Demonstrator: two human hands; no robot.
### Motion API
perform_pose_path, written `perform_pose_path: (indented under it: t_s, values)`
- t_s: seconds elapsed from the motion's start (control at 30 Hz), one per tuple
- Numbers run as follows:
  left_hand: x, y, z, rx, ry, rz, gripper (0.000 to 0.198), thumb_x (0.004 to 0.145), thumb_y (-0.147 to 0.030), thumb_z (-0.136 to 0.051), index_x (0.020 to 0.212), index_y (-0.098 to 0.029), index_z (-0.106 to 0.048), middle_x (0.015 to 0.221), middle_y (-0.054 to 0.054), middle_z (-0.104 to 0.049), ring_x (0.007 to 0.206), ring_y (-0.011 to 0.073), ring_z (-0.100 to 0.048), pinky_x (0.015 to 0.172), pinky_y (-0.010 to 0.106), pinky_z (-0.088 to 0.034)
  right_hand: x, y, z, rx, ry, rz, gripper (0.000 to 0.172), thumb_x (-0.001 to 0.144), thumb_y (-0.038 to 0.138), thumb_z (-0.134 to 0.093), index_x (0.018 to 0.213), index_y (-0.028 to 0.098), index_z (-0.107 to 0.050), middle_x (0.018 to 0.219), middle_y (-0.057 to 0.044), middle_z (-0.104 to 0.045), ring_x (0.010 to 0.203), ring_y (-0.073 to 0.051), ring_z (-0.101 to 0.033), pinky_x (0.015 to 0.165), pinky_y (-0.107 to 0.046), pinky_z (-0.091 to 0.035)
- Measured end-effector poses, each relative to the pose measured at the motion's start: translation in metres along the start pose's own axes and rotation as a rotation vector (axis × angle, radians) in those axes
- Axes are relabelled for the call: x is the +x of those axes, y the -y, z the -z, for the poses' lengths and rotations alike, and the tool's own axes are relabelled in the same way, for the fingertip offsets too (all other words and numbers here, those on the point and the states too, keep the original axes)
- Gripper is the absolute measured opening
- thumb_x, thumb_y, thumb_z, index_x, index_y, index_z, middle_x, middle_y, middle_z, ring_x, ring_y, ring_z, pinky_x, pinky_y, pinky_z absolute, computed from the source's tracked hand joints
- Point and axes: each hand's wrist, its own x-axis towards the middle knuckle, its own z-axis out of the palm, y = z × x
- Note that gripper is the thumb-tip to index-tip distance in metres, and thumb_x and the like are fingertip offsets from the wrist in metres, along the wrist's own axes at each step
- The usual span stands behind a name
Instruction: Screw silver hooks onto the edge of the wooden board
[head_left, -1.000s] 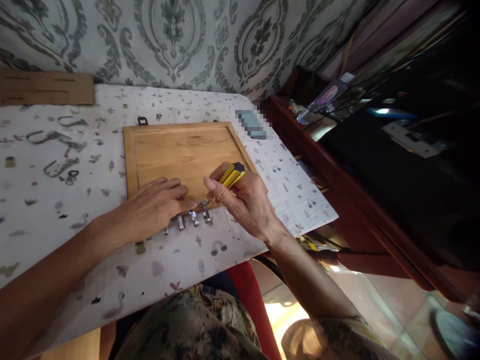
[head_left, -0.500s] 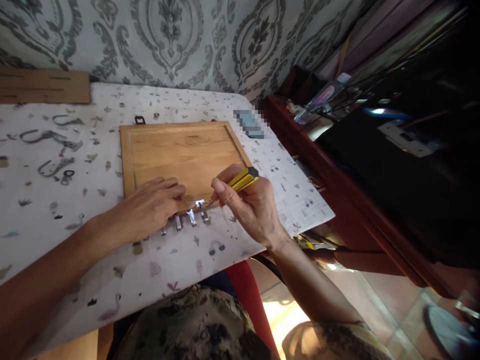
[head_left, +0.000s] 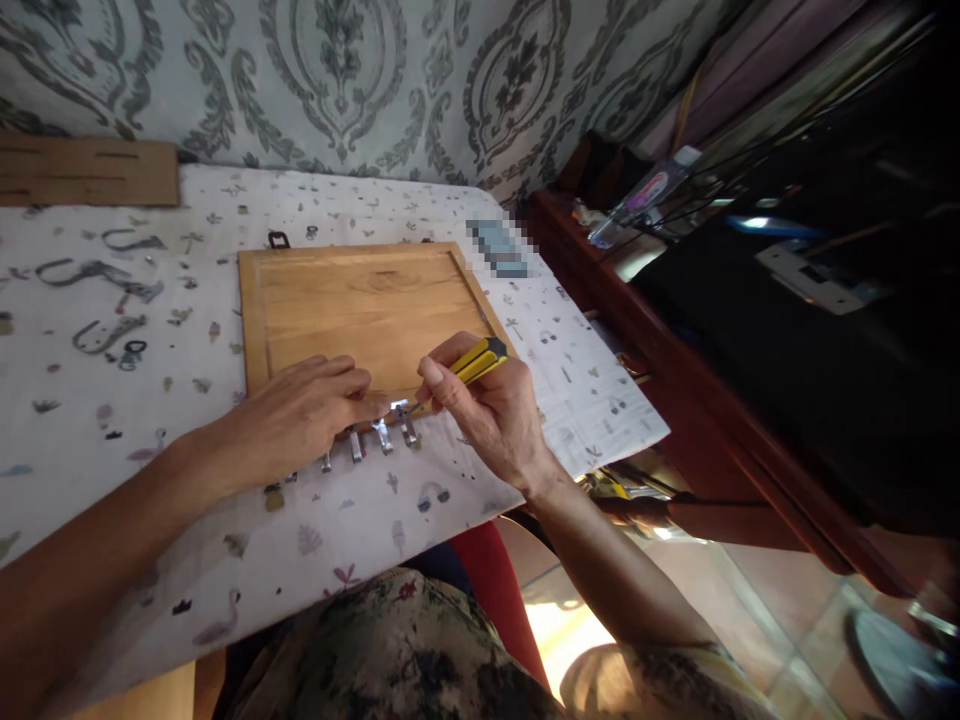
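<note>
A framed wooden panel [head_left: 352,310] lies flat on the table. Along its near edge sits a row of small shiny metal hooks [head_left: 384,436]. My left hand [head_left: 315,405] rests over that edge, fingers bent, the forefinger pressing beside the bright upper part of the rightmost hook [head_left: 406,425]; its thumb is hidden. In my right hand [head_left: 487,405] is a yellow-and-black screwdriver [head_left: 481,360], tilted, gripped between thumb and fingers. Its thin tip meets or nearly meets the rightmost hook; exact contact is too small to tell.
Larger loose metal hooks [head_left: 109,335] lie on the patterned tablecloth [head_left: 315,600] at the left. Slotted cardboard [head_left: 86,170] is at the back left. Beyond the panel's right corner lies a pixelated flat object [head_left: 499,248]. A plastic bottle [head_left: 645,195] stands on dark red furniture [head_left: 675,370] at the right.
My right hand and the screwdriver have shifted slightly left, the tip closer to the rightmost hook. My left hand stays in its place on the panel edge.
</note>
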Motion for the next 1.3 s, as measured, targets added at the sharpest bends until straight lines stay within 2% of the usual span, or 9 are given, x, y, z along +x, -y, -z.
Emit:
perform_pose_path:
  t_s: [0.2, 0.4, 0.6, 0.83, 0.97, 1.13, 1.3]
  values:
    - [0.002, 0.0, -0.001, -0.043, 0.022, 0.039, 0.034, 0.105, -0.009, -0.05, 0.119, -0.025, -0.077, 0.091, 0.004, -0.062, 0.091, 0.0237, -0.058, 0.079, 0.035, -0.041, 0.0, -0.002, -0.001, 0.015, -0.042, -0.003, 0.052, 0.096, 0.069, -0.065, 0.077, 0.021, -0.066, 0.072, -0.001, -0.065, 0.064, -0.013, -0.059, 0.058, -0.03, -0.049]
    - [0.001, 0.003, -0.003, -0.023, 0.02, 0.017, 0.039, 0.105, -0.008, -0.048, 0.127, -0.026, -0.074, 0.095, 0.005, -0.064, 0.093, 0.0235, -0.058, 0.079, 0.035, -0.041, -0.001, -0.002, -0.001, 0.06, -0.056, 0.026, 0.052, 0.098, 0.068, -0.064, 0.076, 0.021, -0.067, 0.073, -0.001, -0.067, 0.064, -0.013, -0.062, 0.061, -0.031, -0.05]
    - [0.002, 0.002, -0.004, -0.028, 0.016, 0.039, 0.036, 0.104, -0.009, -0.051, 0.123, -0.026, -0.077, 0.091, 0.004, -0.063, 0.09, 0.0236, -0.058, 0.078, 0.035, -0.041, -0.001, -0.002, -0.003, 0.036, -0.069, 0.04, 0.049, 0.099, 0.065, -0.065, 0.077, 0.021, -0.068, 0.076, -0.001, -0.065, 0.067, -0.013, -0.061, 0.065, -0.033, -0.051]
    - [0.001, 0.003, -0.008, -0.018, -0.019, 0.012, 0.037, 0.103, -0.009, -0.053, 0.128, -0.025, -0.075, 0.093, 0.004, -0.062, 0.09, 0.0244, -0.057, 0.078, 0.036, -0.041, -0.002, -0.001, -0.004, 0.027, -0.073, 0.022, 0.044, 0.097, 0.062, -0.069, 0.081, 0.022, -0.067, 0.079, -0.002, -0.068, 0.07, -0.015, -0.064, 0.067, -0.033, -0.054]
    - [0.002, 0.003, -0.006, -0.024, 0.023, 0.034, 0.044, 0.099, -0.004, -0.053, 0.129, -0.027, -0.074, 0.091, 0.004, -0.061, 0.09, 0.0242, -0.056, 0.077, 0.035, -0.039, 0.0, 0.001, -0.003, 0.024, -0.066, 0.031, 0.046, 0.097, 0.062, -0.069, 0.079, 0.02, -0.067, 0.079, -0.002, -0.068, 0.07, -0.014, -0.064, 0.067, -0.031, -0.053]
    - [0.004, 0.001, -0.001, -0.044, 0.059, 0.049, 0.043, 0.098, -0.004, -0.054, 0.126, -0.028, -0.076, 0.091, 0.003, -0.061, 0.09, 0.0239, -0.057, 0.076, 0.034, -0.037, 0.005, 0.002, 0.004, 0.063, 0.022, -0.015, 0.046, 0.095, 0.063, -0.071, 0.083, 0.019, -0.067, 0.079, -0.001, -0.068, 0.071, -0.014, -0.065, 0.066, -0.029, -0.054]
    - [0.004, 0.0, -0.001, -0.06, 0.054, 0.062, 0.034, 0.103, -0.01, -0.057, 0.121, -0.028, -0.078, 0.092, 0.004, -0.063, 0.091, 0.0241, -0.057, 0.076, 0.034, -0.037, 0.009, -0.003, 0.01, 0.226, 0.098, -0.035, 0.044, 0.094, 0.062, -0.072, 0.104, 0.019, -0.07, 0.091, -0.003, -0.073, 0.08, -0.017, -0.073, 0.075, -0.032, -0.061]
